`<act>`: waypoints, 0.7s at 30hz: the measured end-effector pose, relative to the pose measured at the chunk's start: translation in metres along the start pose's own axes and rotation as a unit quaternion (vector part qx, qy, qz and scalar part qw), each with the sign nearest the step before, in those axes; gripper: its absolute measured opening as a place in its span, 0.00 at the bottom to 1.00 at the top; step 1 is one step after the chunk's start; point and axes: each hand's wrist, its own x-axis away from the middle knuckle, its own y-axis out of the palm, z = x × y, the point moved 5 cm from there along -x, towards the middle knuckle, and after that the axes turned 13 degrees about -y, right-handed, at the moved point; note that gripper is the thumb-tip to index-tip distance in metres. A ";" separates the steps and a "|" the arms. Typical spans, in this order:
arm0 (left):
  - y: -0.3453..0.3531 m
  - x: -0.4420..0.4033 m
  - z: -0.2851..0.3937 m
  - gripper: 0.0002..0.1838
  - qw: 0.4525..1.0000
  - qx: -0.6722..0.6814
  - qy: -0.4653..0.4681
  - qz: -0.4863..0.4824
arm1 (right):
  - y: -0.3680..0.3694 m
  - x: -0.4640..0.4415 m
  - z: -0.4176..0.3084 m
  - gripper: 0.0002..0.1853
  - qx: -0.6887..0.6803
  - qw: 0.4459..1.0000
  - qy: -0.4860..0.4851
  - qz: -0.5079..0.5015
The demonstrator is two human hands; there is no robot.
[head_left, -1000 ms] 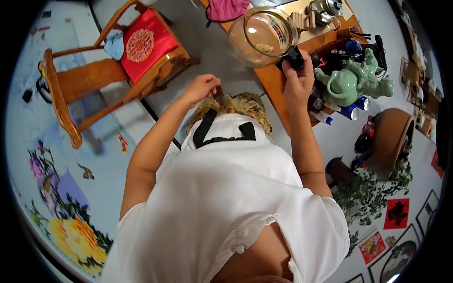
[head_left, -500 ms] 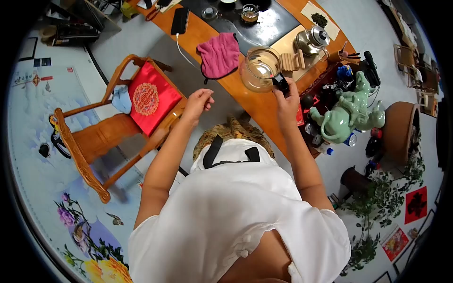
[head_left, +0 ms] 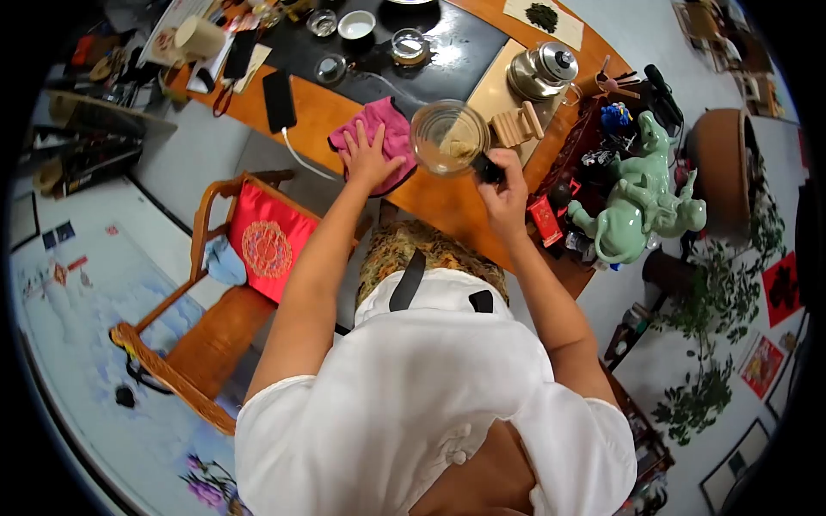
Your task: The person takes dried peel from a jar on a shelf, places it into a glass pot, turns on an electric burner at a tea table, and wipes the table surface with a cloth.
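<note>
At the table [head_left: 447, 211] edge, right hand [head_left: 503, 185] closed around the black handle of a glass pot [head_left: 447, 142]; left hand [head_left: 368, 159] spread flat on a pink cloth [head_left: 399, 129] just beside it. Pot over the tabletop; cannot tell if its base touches. Wooden block [head_left: 514, 127] and metal kettle [head_left: 544, 73] crowd its far right side; phone [head_left: 279, 101] left of cloth, green figurine [head_left: 638, 193] farther right. Counted: one pot, one cloth, one kettle, one white bowl [head_left: 356, 25]. Pot round, clear, tan patch showing through.
</note>
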 end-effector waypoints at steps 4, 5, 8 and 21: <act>0.016 0.010 0.010 0.46 0.986 -0.088 0.138 0.033 | 0.012 -0.001 0.002 0.17 0.024 0.998 0.028 0.045; 0.030 0.009 0.005 0.44 0.973 -0.117 0.196 0.037 | 0.015 -0.001 0.009 0.16 0.043 0.997 0.042 0.045; 0.022 0.034 -0.001 0.37 0.935 -0.114 0.336 -0.013 | 0.036 -0.001 0.030 0.14 0.068 0.994 0.046 0.077; -0.034 -0.035 -0.062 0.43 0.924 -0.121 0.364 0.012 | 0.096 -0.047 0.119 0.11 0.153 0.956 0.099 0.228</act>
